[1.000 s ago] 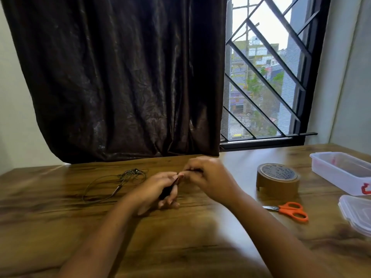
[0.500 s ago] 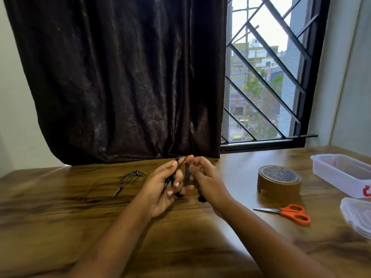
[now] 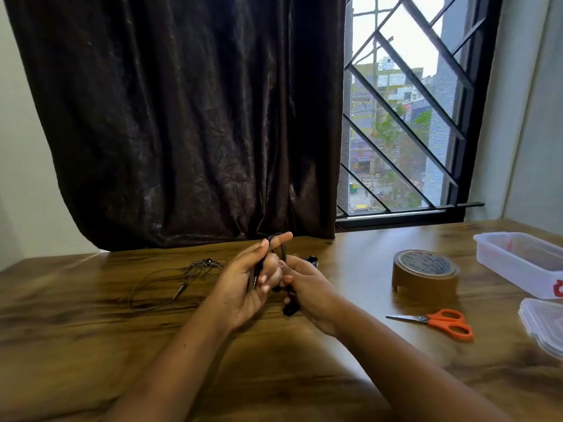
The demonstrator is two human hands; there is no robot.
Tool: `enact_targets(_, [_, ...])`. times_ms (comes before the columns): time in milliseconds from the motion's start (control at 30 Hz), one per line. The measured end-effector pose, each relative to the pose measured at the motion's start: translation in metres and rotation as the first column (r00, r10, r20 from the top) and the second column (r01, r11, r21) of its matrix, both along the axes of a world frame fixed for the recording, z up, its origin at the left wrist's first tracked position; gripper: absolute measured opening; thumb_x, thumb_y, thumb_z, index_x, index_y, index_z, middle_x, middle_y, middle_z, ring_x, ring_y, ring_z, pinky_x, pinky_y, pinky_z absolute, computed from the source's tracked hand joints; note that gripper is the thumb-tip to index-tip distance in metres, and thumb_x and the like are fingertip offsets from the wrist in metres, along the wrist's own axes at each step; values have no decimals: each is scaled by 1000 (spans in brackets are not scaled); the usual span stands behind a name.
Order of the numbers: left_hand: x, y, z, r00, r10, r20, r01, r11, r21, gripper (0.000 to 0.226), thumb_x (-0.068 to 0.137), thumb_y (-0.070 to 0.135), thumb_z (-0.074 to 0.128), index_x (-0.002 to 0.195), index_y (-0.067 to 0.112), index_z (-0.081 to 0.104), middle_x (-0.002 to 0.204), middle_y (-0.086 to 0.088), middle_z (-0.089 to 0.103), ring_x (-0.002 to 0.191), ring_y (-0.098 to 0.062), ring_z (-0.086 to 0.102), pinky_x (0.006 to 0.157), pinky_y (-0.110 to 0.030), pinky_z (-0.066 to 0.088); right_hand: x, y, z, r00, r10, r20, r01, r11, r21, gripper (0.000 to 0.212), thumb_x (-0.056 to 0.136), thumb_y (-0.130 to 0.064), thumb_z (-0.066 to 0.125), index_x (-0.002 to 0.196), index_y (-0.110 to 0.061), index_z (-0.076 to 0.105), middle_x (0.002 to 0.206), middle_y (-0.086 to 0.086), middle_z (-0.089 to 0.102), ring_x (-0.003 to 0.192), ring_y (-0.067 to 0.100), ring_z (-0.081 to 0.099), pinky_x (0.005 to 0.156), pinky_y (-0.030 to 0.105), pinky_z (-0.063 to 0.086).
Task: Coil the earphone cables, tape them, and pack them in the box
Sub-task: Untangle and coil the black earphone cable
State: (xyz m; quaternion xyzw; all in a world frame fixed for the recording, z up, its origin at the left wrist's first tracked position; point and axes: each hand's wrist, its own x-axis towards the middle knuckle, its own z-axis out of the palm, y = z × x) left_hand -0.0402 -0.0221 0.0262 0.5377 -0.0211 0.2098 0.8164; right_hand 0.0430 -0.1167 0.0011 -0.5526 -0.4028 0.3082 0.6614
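My left hand (image 3: 246, 281) is raised over the wooden table with a black earphone cable (image 3: 283, 254) looped around its fingers. My right hand (image 3: 307, 287) grips the same cable close beside it, and an earbud end (image 3: 291, 309) hangs below. A second earphone (image 3: 176, 281) lies loose and tangled on the table to the left. A brown tape roll (image 3: 425, 271) stands to the right, orange-handled scissors (image 3: 441, 322) in front of it. The clear plastic box (image 3: 518, 263) sits open at the far right.
The box's clear lid (image 3: 545, 327) lies at the right edge, near the scissors. A dark curtain (image 3: 182, 117) hangs behind the table, and a barred window (image 3: 405, 117) is at the back right.
Both hands have lifted off the table and opened up from a tight pinch. The cable now loops over my left fingers, and the right hand has dropped slightly with the dangling end.
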Motion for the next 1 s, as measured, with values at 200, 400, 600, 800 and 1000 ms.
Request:
enact_targets(200, [5,13,-3,948,242,-207,-243,970,22,23,95,24,47,77,10,54,55,-2,54,62,-15,58,71,-31,51,15,-4,7,953,-244,181,243,970,26,28,103,-21,37,79,-16,52,63,-5,47,47,3,41,43,19,35])
enact_targets(400, [1,12,-4,890,322,-323,-289,946,147,27,98,23,44,84,8,61,83,-10,66,94,-24,60,99,-45,46,22,-4,1,943,-266,199,273,962,-5,28,103,-23,36,80,-16,52,67,-2,46,53,8,40,51,28,34])
enact_targets(600, [0,12,-8,889,296,-349,-165,919,359,36,95,39,43,93,12,68,95,-6,73,89,-15,66,76,-25,47,20,-3,-2,877,-267,400,311,949,-48,25,102,-23,38,84,-16,54,73,-3,54,55,1,45,49,16,35])
enact_targets(800, [-1,18,-5,905,364,-222,-240,866,439,55,82,54,47,102,8,66,100,-10,72,97,-21,68,91,-36,50,18,-1,-4,727,-236,645,328,944,-24,23,101,-19,39,88,-7,53,78,-4,53,68,5,46,56,9,37])
enact_targets(1000, [-1,15,-7,897,340,-283,-118,801,587,30,93,36,48,96,11,65,76,-3,63,73,-13,63,79,-32,51,23,-1,-8,630,-242,738,353,935,6,20,101,-15,39,84,-10,49,77,-5,49,68,8,44,58,11,37])
